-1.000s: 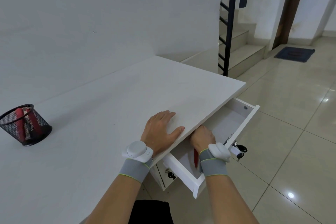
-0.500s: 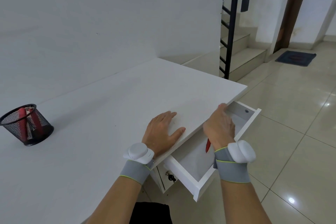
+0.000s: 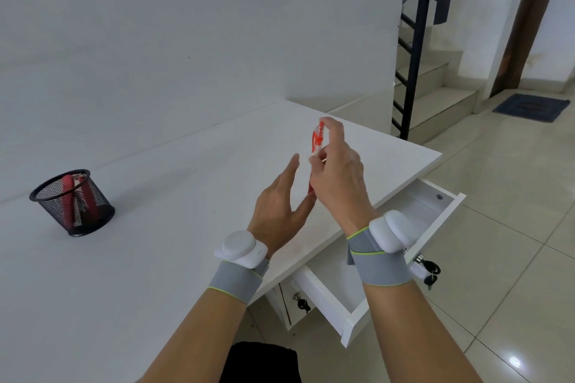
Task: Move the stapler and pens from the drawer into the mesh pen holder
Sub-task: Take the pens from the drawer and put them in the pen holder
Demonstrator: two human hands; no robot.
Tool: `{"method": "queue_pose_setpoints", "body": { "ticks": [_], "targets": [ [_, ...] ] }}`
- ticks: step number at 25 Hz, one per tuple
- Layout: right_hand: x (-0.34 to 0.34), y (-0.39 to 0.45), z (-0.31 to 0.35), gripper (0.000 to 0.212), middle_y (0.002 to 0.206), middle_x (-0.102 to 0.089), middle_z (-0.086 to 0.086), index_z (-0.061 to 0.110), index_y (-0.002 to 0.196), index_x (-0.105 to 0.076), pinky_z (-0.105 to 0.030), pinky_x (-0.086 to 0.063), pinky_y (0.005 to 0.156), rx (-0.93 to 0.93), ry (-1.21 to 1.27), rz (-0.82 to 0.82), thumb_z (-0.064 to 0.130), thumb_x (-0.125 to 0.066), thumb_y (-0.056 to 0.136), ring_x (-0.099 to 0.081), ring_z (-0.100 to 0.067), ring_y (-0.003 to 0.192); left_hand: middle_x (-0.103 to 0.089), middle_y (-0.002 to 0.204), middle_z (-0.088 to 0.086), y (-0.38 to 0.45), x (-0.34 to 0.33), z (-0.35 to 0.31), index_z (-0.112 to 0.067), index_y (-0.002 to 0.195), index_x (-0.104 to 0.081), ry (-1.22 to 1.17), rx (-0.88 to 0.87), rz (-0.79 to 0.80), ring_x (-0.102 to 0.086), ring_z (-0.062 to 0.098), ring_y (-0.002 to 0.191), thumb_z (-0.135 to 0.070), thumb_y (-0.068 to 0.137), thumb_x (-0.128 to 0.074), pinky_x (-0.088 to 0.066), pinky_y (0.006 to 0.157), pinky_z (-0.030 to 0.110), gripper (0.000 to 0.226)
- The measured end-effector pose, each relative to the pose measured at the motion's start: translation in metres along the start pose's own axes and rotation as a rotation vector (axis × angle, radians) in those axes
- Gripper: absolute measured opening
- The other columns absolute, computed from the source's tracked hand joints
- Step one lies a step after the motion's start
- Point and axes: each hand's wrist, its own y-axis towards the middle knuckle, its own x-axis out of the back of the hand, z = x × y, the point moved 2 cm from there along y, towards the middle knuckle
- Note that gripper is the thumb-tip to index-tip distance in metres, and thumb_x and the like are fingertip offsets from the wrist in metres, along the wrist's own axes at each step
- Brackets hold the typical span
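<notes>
The right hand (image 3: 337, 177) is raised above the white desk (image 3: 155, 227) and pinches a red pen (image 3: 316, 141) between its fingertips, the pen standing nearly upright with its upper end near the forefinger and its lower end dropping behind the knuckles. The left hand (image 3: 280, 211) is lifted just beside it — fingers spread and palm turned toward the pen, gripping nothing; its forefinger tip sits at the pen's lower end, though contact there cannot be told. Both wrists wear grey bands with a lime edge and a white puck-like device.

Well to the left on the desk stands the black mesh pen holder (image 3: 73, 202), upright, with a red stapler (image 3: 70, 199) leaning inside it; the mesh blurs what else it may hold.

Under the desk's right edge the white drawer (image 3: 351, 311) is pulled out — the part of its floor that shows is bare, the rest covered by the right forearm. A small key (image 3: 427, 269) hangs from the lock on the drawer front, and another lock with a key (image 3: 300, 301) shows on the cabinet face below.
</notes>
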Motion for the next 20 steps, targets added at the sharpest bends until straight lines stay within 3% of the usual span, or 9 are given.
{"method": "queue_pose_setpoints", "body": {
  "ticks": [5,11,15,20],
  "targets": [
    [-0.015,0.002,0.006,0.053,0.121,-0.061,-0.015,0.018,0.134,-0.031,-0.042,-0.047,0.095,0.063,0.041,0.058,0.005,-0.055,0.089,-0.058,-0.032,0.111,-0.041,0.144,0.013,0.002,0.006,-0.001,-0.012,0.143,-0.011,-0.004,-0.001,-0.035,-0.046,0.03,0.127,-0.018,0.089,-0.054,-0.041,0.105,0.044,0.069],
    [-0.019,0.002,0.007,0.049,0.109,-0.064,-0.013,0.018,0.132,-0.032,-0.03,-0.044,0.082,0.097,0.092,0.122,0.003,-0.051,0.089,-0.062,-0.03,0.099,-0.061,0.122,0.017,0.002,0.007,-0.001,-0.012,0.14,-0.024,-0.033,0.014,-0.121,-0.063,0.033,0.102,0.0,0.086,-0.05,-0.051,0.088,0.038,0.06],
    [-0.015,0.003,0.007,0.049,0.107,-0.065,-0.015,0.017,0.131,-0.032,-0.04,-0.05,0.086,0.111,0.101,0.189,0.003,-0.052,0.089,-0.062,-0.032,0.097,-0.068,0.102,0.019,0.0,0.004,-0.001,-0.01,0.135,-0.031,-0.044,0.031,-0.157,-0.067,0.032,0.081,-0.001,0.086,-0.05,-0.051,0.073,0.032,0.053],
    [-0.007,0.004,0.007,0.05,0.103,-0.067,-0.015,0.015,0.132,-0.033,-0.041,-0.053,0.086,0.146,0.06,0.347,0.007,-0.056,0.088,-0.064,-0.031,0.092,-0.068,0.101,0.016,-0.006,0.002,0.003,-0.011,0.13,-0.031,-0.016,0.093,-0.157,-0.065,0.028,0.075,-0.008,0.089,-0.051,-0.052,0.068,0.031,0.047]
  ]
}}
